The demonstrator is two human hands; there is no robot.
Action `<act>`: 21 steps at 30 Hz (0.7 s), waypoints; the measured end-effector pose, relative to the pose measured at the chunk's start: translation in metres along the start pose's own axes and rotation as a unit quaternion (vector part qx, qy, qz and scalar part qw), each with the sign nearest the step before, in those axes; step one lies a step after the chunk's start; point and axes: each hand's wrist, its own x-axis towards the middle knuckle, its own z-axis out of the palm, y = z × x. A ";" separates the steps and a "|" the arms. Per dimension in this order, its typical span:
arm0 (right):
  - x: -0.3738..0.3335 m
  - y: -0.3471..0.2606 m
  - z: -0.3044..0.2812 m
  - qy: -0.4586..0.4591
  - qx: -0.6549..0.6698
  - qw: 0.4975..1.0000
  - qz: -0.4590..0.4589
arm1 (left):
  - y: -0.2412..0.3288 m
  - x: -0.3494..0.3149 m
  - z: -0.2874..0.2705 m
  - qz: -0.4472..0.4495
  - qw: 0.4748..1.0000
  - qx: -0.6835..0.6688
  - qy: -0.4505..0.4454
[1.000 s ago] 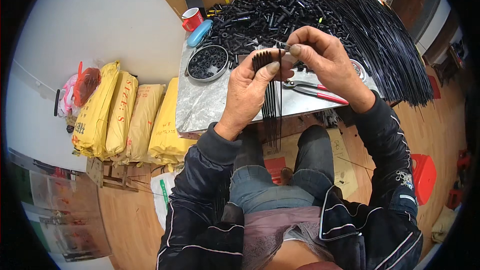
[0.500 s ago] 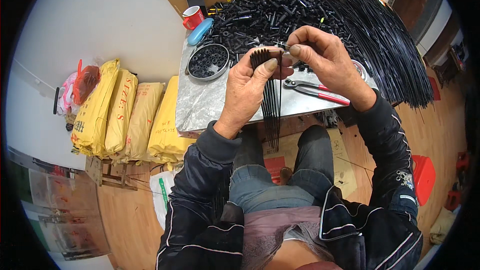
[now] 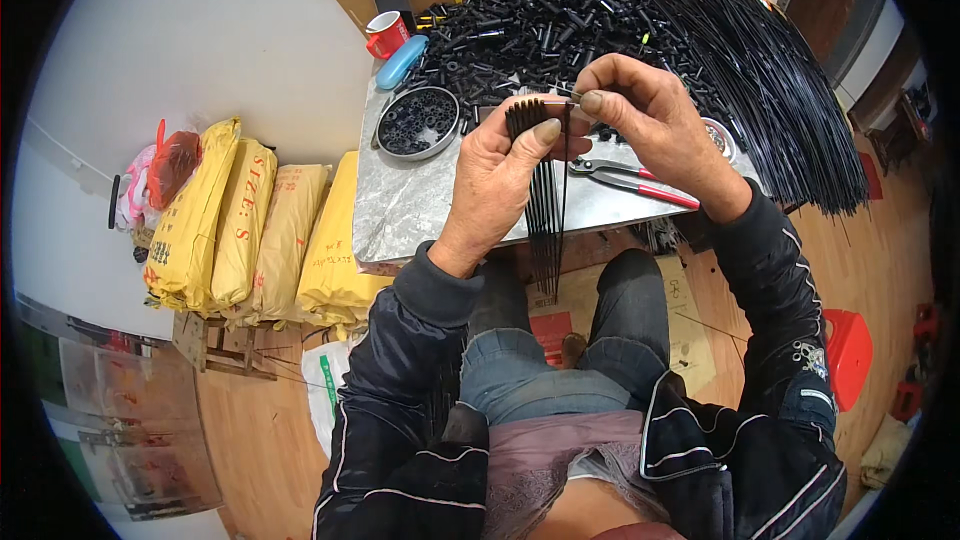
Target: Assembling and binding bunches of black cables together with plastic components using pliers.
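My left hand (image 3: 490,180) is closed around a row of thin black rods (image 3: 545,215). Their thicker ends line up above its thumb, and their lengths hang down over the table edge. One rod (image 3: 566,165) stands a little apart, on the side toward my right hand (image 3: 655,130). That hand pinches a thin, wire-like metal piece (image 3: 566,94) between thumb and forefinger, beside the rods' upper ends. Whether the wire passes through that rod is too small to tell. Pincers with red handles (image 3: 640,186) lie on the table under my right hand.
A heap of black plastic parts (image 3: 540,30) covers the table's back, with long black rods (image 3: 790,100) at the right. A round dish (image 3: 382,140) holds black rings. Near it are a blue case (image 3: 402,62) and a red mug (image 3: 386,35). Yellow sacks (image 3: 240,225) stand at left.
My hands and the rods have shifted very slightly to the right. Both grips look the same.
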 end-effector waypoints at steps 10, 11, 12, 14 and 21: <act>-0.005 0.002 0.004 0.023 0.052 0.998 0.012 | -0.001 0.000 0.001 -0.005 1.000 -0.007 -0.019; -0.005 0.002 0.003 0.016 0.048 0.999 0.012 | -0.001 0.000 0.001 -0.005 1.000 -0.006 -0.020; -0.005 0.002 0.003 0.017 0.048 0.999 0.012 | -0.001 0.001 0.001 -0.005 1.000 -0.006 -0.021; -0.003 0.001 0.001 0.019 0.019 1.000 -0.004 | -0.002 0.001 0.000 -0.004 1.000 -0.007 -0.019; -0.001 0.005 0.002 0.014 0.039 0.999 -0.003 | 0.000 0.001 0.003 -0.017 0.999 -0.030 -0.009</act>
